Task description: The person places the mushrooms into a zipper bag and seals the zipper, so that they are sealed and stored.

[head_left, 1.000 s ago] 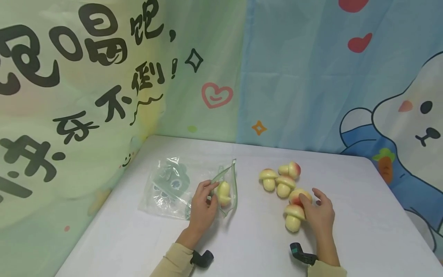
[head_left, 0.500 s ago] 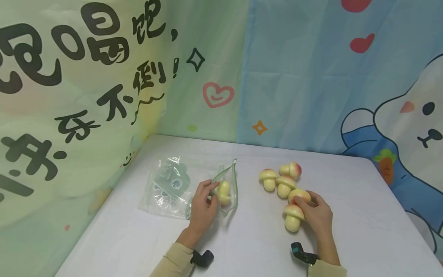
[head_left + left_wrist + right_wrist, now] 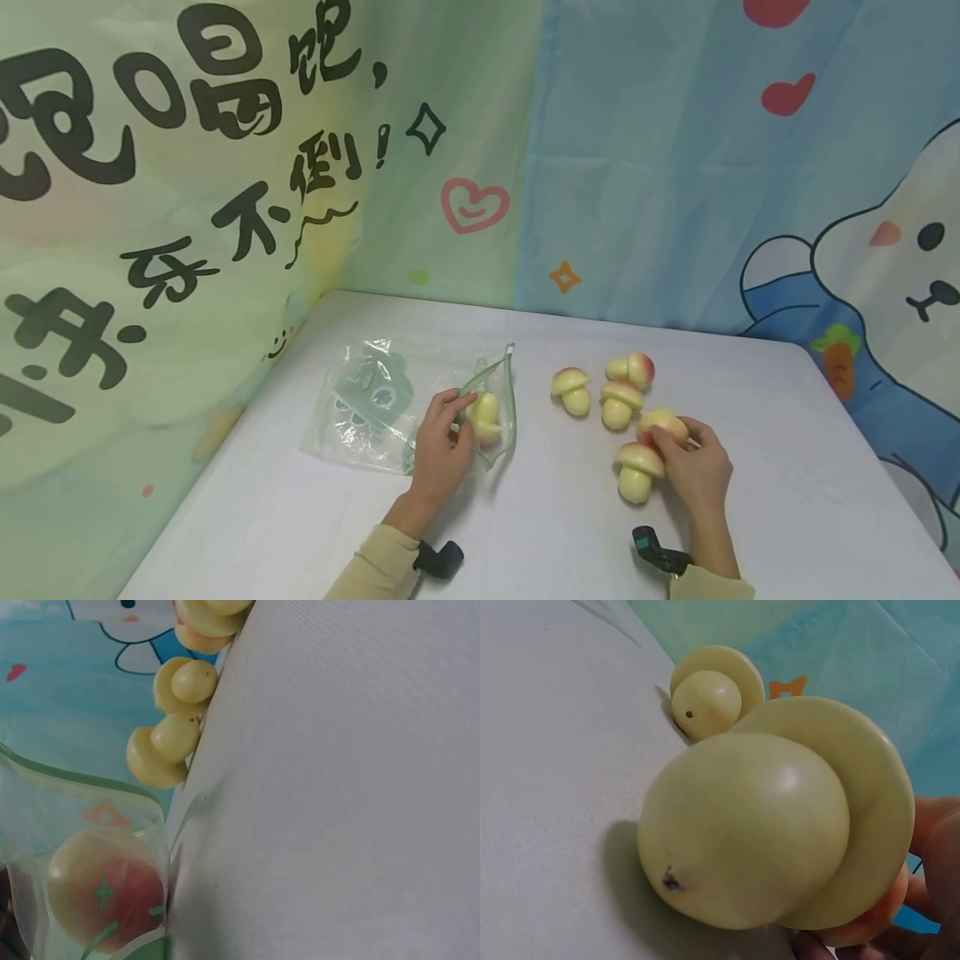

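Note:
My left hand (image 3: 441, 442) holds the green-edged mouth of a clear zip bag (image 3: 431, 379) in the head view. A yellow toy mushroom (image 3: 487, 417) with a reddish cap lies inside, near the bag's opening. At the right, my right hand (image 3: 699, 471) grips another toy mushroom (image 3: 663, 423) between thumb and fingers. Directly below it stands an upright mushroom (image 3: 634, 483), whose round stem (image 3: 742, 832) fills much of the right wrist view. Farther back are three more: a leaning mushroom (image 3: 572, 392), an upright one (image 3: 618, 407) and one lying on its side (image 3: 632, 367).
A white-covered table (image 3: 555, 517) lies under everything. Behind it hangs a printed cloth (image 3: 637, 167) along the table's back and left sides. Each wrist wears a black camera mount, the left mount (image 3: 441, 560) and the right mount (image 3: 654, 552).
My right hand's fingers have closed round the mushroom and drawn it slightly to the right. The leftmost loose mushroom has shifted left and tilted. My left hand and the bag stay put.

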Demonstrator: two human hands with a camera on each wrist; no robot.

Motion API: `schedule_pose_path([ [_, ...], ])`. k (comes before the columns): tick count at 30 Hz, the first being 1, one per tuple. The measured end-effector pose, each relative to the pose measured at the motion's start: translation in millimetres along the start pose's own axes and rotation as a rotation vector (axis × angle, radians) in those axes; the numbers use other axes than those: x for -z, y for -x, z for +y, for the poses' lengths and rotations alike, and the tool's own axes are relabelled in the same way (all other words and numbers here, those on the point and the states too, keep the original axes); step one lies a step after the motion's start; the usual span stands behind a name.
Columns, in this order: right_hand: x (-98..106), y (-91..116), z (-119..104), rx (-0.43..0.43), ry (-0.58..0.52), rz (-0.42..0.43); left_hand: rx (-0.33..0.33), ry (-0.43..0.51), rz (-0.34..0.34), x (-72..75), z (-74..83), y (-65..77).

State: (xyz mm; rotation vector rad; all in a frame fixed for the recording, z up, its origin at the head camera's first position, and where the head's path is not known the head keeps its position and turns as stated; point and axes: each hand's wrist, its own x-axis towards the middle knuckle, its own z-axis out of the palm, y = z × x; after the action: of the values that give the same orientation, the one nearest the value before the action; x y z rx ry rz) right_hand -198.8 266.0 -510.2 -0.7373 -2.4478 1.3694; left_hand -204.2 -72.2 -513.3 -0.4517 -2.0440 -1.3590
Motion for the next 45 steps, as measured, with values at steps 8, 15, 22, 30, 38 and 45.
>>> schedule_pose_path([
  [8,0.1,0.0,-0.3,0.012,0.042,0.084,0.004,-0.009,0.001,0.9,-0.4,0.4],
  [15,0.5,-1.5,3.0,0.048,0.033,0.153,0.006,0.000,0.001,0.8,-2.6,0.6],
  [22,-6.2,-1.8,2.2,0.218,-0.065,0.321,0.008,0.045,-0.004,1.7,-2.2,0.5],
  [30,-29.4,15.1,-18.1,0.516,-0.267,0.428,-0.022,0.055,0.007,2.3,8.4,-2.4],
  [38,-58.5,46.9,-44.8,0.672,-0.343,0.255,-0.060,0.068,0.005,12.0,36.4,-10.2],
  [45,-76.6,60.8,-52.6,0.796,-0.304,0.187,-0.050,0.071,-0.006,12.3,39.4,-12.0],
])
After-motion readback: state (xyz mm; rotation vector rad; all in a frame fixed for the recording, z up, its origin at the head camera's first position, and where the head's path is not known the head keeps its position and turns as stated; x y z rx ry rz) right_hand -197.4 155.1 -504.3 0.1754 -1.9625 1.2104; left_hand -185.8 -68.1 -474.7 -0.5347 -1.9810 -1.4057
